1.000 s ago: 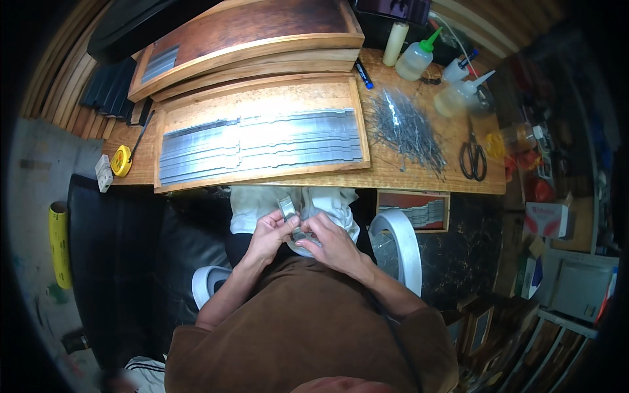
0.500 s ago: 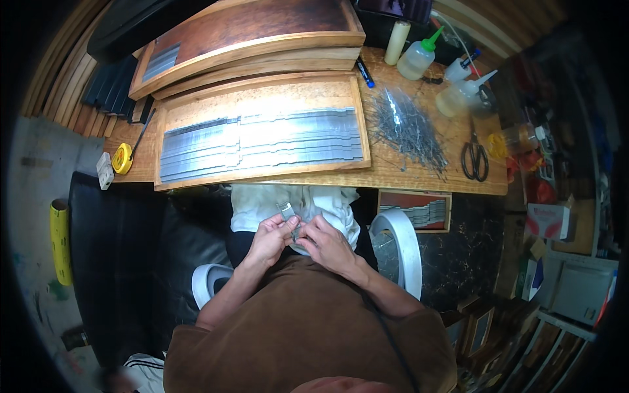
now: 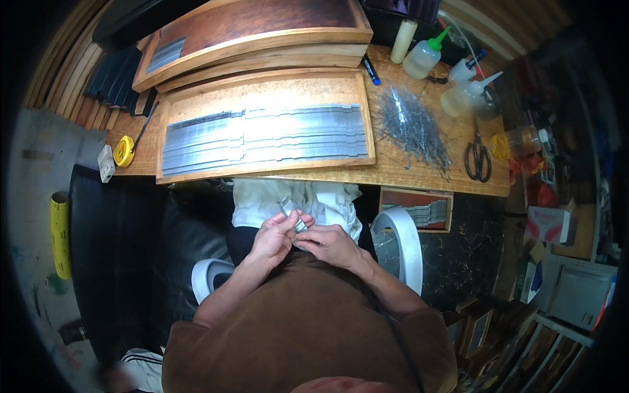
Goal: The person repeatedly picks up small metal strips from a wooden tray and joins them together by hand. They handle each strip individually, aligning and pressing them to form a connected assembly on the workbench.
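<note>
In front of my torso, above a white cloth [image 3: 252, 204] on my lap, my left hand [image 3: 272, 237] grips a small flat silvery metal piece [image 3: 286, 208] between thumb and fingers. Its upper end sticks out past the thumb. Close against the piece's lower end, my right hand [image 3: 333, 245] has its thumb and fingers pinched together; whatever is between them is hidden. Beyond the hands, on the wooden table, stands a shallow wooden tray [image 3: 268, 171] with rows of similar-looking grey metal strips [image 3: 203, 141].
Right of the tray lie a heap of thin metal wires [image 3: 413, 124] and black scissors [image 3: 478, 160]. Squeeze bottles [image 3: 422, 59] stand behind. A yellow tape measure [image 3: 123, 152] sits at left. White chair arms [image 3: 407, 245] flank me; an open box [image 3: 419, 208] of metal pieces is below the table edge.
My right hand has turned and lowered slightly, its fingers closing in at the piece's lower end. More of the metal piece shows now. The view has shifted a little.
</note>
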### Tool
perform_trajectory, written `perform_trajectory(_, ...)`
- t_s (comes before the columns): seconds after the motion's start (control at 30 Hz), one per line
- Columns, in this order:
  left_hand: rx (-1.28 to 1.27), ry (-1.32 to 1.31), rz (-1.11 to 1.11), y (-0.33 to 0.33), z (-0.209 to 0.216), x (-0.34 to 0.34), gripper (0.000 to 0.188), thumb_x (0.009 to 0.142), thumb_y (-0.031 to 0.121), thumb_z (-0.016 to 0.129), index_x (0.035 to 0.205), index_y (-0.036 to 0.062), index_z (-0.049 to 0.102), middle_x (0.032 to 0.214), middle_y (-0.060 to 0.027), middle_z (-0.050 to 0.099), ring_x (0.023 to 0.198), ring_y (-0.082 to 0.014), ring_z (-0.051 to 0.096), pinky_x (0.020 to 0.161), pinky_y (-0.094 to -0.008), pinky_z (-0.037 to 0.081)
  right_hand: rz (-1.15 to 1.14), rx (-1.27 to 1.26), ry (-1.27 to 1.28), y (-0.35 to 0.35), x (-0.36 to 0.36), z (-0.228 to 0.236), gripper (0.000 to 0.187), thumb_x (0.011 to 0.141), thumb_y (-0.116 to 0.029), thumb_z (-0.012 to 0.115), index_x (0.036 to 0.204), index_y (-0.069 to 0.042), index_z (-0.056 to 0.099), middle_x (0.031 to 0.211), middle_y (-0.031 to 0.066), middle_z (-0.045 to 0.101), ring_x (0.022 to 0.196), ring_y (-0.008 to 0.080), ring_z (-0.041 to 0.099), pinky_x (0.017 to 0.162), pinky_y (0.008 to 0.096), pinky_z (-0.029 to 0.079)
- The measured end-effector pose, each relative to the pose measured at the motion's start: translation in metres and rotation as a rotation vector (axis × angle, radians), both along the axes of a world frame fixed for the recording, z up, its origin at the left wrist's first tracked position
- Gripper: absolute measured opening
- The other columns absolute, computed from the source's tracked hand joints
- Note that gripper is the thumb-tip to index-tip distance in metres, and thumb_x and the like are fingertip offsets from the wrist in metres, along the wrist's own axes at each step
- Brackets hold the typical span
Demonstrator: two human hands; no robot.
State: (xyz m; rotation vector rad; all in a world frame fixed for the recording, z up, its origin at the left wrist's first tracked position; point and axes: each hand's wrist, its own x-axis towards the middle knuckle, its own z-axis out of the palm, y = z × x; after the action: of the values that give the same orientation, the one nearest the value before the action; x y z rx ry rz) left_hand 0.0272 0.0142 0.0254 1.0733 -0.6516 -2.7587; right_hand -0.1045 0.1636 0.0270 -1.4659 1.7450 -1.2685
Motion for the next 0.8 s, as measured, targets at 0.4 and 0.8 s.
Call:
perform_trajectory(0.4,-0.306,0.026,-0.258,-0.026,0.029,-0.011,0.024,0.105,0.009,0.067,0.127,-0.0029,0.067,0.123,-0.0224,0.075,0.112,-0.0301,0.076,0.094,-0.0433,0.065,-0.198,-0.072,-0.235,0.007,0.024,0.015,0.015,0.089,-0.003,0.083,0.103,0.001,0.08,0.092,0.0146,0.08,0.076,0.0251,0.077,0.069,0.0324,0.06)
perform_trajectory(0.8,-0.315,0.044,-0.41,-0.04,0.043,-0.022,0.024,0.097,0.004,0.076,0.12,-0.0032,0.071,0.112,-0.019,0.078,0.097,-0.027,0.079,0.082,-0.0397,0.068,-0.151,-0.162,-0.294,0.016,0.032,0.0,0.022,0.089,0.001,0.083,0.111,0.003,0.079,0.098,0.0156,0.081,0.084,0.0217,0.079,0.073,0.0306,0.061)
